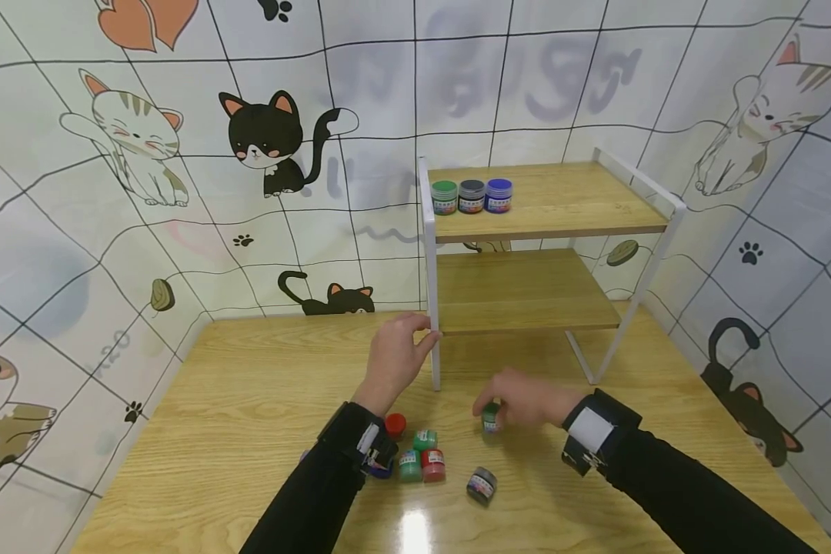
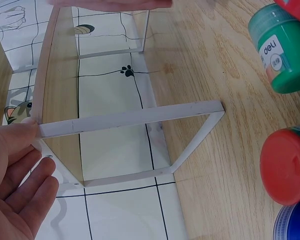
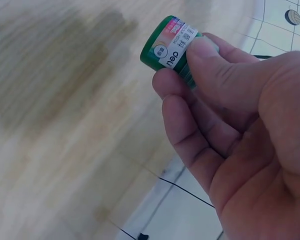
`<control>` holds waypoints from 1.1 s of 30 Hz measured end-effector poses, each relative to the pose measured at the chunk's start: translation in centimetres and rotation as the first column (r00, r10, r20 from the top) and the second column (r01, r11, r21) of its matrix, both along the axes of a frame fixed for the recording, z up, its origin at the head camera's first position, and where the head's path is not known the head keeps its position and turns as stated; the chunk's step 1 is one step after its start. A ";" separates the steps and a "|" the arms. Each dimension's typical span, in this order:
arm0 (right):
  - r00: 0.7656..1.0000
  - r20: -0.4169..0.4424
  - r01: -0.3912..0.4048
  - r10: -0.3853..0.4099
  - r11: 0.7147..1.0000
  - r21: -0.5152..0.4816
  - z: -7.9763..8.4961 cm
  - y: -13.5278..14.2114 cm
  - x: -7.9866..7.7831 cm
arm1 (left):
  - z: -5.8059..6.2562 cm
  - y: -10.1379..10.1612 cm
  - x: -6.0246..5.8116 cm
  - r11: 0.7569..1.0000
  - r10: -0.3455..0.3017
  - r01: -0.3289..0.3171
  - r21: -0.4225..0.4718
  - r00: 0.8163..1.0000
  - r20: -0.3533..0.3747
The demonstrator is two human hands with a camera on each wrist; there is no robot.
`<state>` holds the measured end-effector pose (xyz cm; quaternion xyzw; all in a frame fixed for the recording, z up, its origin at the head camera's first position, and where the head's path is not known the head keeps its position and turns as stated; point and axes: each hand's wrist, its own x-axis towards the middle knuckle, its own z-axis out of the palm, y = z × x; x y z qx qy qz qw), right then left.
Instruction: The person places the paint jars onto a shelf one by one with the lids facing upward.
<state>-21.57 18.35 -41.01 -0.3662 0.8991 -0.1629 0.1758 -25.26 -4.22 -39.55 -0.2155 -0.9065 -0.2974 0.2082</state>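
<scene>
My left hand (image 1: 395, 358) holds the white front-left leg (image 1: 435, 362) of a two-tier wooden shelf, close to its lower board (image 1: 526, 296). In the left wrist view the thumb lies on the white metal frame (image 2: 140, 118), with the other fingers curled behind. To the right, my right hand (image 1: 522, 396) pinches a small green paint jar (image 3: 170, 45) between thumb and fingers, low over the table in front of the shelf. Its label faces the right wrist camera. Three jars, green (image 1: 445, 197), dark grey (image 1: 471, 196) and blue (image 1: 498, 195), stand in a row on the top board's left end.
On the table (image 1: 263, 400) by my left wrist are a red-capped jar (image 1: 395, 424), green jars (image 1: 410, 465), a red jar (image 1: 432, 465) and a blue jar partly under the sleeve. A dark grey jar (image 1: 482, 485) lies nearer me. Cat-patterned walls (image 1: 360, 77) enclose the table.
</scene>
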 end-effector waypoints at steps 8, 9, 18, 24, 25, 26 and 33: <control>0.999 -0.027 0.033 -0.033 0.999 0.028 2.2 0.1 -0.3 | 0.0 0.0 -0.1 1.000 -0.001 0.001 0.006 1.000 0.004; 0.999 -0.018 0.042 -0.041 0.999 0.028 2.4 0.1 -0.4 | 0.0 0.0 -0.1 1.000 0.000 -0.001 0.006 1.000 0.007; 1.000 -0.019 -0.023 0.023 0.999 -0.032 4.6 0.1 -0.7 | -0.1 0.0 -0.1 1.000 -0.004 0.004 0.003 1.000 -0.005; 0.999 -0.046 -0.008 0.007 1.000 -0.017 6.3 0.0 -0.8 | -0.1 0.0 0.0 1.000 0.001 -0.001 0.000 1.000 -0.001; 0.999 -0.047 0.005 -0.005 1.000 -0.006 6.5 -0.1 -0.9 | -0.1 0.0 0.0 1.000 0.001 -0.001 0.001 1.000 -0.002; 0.999 -0.045 0.012 -0.012 1.000 -0.003 6.7 -0.1 -0.9 | -0.1 0.0 0.0 1.000 0.001 -0.001 0.001 1.000 -0.001; 0.999 -0.029 0.022 -0.023 1.000 -0.022 8.4 0.0 -0.9 | -0.1 0.0 0.1 1.000 -0.002 0.002 0.005 1.000 -0.009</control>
